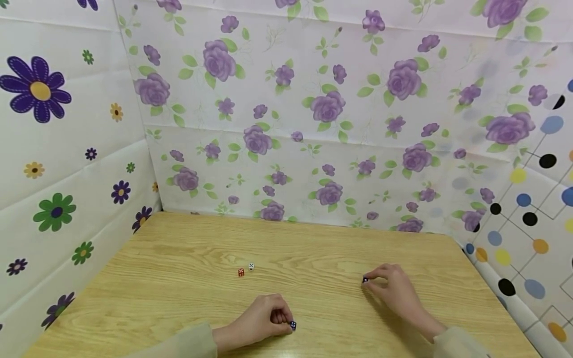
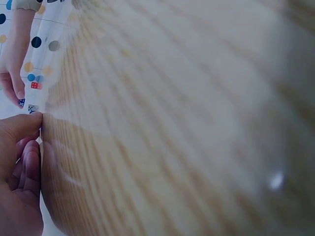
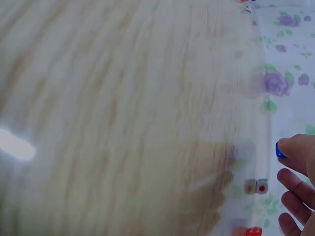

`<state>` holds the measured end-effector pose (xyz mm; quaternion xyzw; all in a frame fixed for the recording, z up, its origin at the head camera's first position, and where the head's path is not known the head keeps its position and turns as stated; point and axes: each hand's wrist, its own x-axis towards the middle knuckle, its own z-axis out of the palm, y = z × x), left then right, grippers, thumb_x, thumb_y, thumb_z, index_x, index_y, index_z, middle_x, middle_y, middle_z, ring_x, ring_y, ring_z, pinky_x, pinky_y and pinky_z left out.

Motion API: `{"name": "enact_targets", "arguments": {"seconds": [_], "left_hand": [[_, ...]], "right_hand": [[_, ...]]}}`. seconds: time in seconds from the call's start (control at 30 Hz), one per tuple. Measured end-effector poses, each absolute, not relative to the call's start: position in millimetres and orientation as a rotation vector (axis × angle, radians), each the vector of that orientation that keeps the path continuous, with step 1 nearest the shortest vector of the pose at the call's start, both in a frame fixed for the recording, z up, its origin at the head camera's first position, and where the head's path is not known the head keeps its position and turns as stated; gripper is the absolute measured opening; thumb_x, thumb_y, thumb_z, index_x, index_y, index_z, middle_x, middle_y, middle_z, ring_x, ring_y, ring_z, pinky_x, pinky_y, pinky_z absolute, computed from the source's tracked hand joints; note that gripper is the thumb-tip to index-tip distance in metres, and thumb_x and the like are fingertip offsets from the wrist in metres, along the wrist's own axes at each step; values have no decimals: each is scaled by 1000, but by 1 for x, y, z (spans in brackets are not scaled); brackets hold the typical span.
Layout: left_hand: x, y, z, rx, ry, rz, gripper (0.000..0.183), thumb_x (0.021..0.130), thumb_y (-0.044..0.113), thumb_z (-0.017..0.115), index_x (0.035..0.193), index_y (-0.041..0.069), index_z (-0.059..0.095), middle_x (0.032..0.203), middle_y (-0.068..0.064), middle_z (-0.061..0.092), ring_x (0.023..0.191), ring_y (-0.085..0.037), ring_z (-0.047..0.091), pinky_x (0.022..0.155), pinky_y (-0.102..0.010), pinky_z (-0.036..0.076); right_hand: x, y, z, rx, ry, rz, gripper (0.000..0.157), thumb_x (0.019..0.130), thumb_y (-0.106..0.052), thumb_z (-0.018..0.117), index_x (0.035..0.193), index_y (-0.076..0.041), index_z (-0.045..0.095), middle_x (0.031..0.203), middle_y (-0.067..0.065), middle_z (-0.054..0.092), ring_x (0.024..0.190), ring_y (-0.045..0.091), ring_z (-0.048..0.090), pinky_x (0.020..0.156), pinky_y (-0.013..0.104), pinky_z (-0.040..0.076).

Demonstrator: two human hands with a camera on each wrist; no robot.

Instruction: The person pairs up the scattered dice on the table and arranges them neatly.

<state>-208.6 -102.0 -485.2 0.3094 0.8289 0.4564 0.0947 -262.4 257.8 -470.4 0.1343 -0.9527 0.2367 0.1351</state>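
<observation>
In the head view my left hand (image 1: 257, 323) pinches a dark blue die (image 1: 293, 325) between thumb and index finger, low at the table's near middle. Farther right, the right hand (image 1: 398, 294) holds another blue die (image 3: 279, 150) at its fingertips, its other fingers spread apart in the right wrist view. Past the left hand, a red die (image 1: 241, 272) and a white die (image 1: 251, 266) lie side by side. The right wrist view shows a white die with a red pip (image 3: 262, 186) and a red die (image 3: 254, 231) close by the right hand; the head view does not show this pair.
The wood-grain table (image 1: 192, 248) has a glossy surface. A rose-patterned sheet (image 1: 286, 114) hangs behind it, a flowered sheet (image 1: 89, 134) on the left and a dotted sheet (image 1: 521, 238) on the right.
</observation>
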Motion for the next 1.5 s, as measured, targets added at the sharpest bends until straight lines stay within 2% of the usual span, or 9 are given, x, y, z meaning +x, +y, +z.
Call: {"name": "enact_targets", "arguments": {"seconds": [0.17,0.37,0.63,0.87,0.97,1.0,1.5], "left_hand": [[-209,-102,-486,926,2473,1343,10,84,18,79,90,17,72,85,5,63,73,6,54,67,-14,50],[-209,-101,-486,936,2489,1331,10,84,18,79,90,17,72,84,6,62,73,7,53,66,-14,50],[-208,-101,-486,927,2489,1335,10,84,19,80,90,17,71,85,4,62,73,7,53,67,-14,50],[-208,-101,-486,922,2498,1340,10,83,19,80,89,17,72,83,5,63,73,6,54,66,-14,50],[-208,-100,-486,929,2507,1333,10,83,19,80,89,18,72,83,5,63,72,7,53,66,-13,50],[-208,-100,-486,933,2508,1331,10,83,19,80,89,17,72,83,5,62,72,7,53,66,-13,50],[-208,-100,-487,920,2510,1350,10,83,17,80,87,16,71,84,5,62,72,6,54,66,-14,49]], "right_hand": [[-258,243,-469,419,-2784,727,11,81,-22,81,92,-25,78,91,-8,69,94,18,58,85,44,51],[-249,222,-470,445,-2839,782,10,82,-26,80,92,-28,78,90,-17,66,93,11,56,81,32,49],[-236,196,-473,593,-2816,827,11,81,-30,81,91,-29,78,90,-18,64,90,8,53,75,25,46],[-225,180,-475,675,-2860,907,13,83,-36,79,95,-30,78,93,-21,63,94,7,53,79,29,50],[-221,174,-477,727,-2854,919,12,83,-35,79,95,-31,78,92,-21,63,93,5,52,79,26,49],[-220,172,-477,740,-2856,926,12,83,-35,79,94,-31,78,93,-20,63,91,5,51,76,23,46],[-209,150,-483,939,-2796,973,8,86,-37,76,93,-32,77,93,-21,63,88,-1,47,70,17,43]]}}
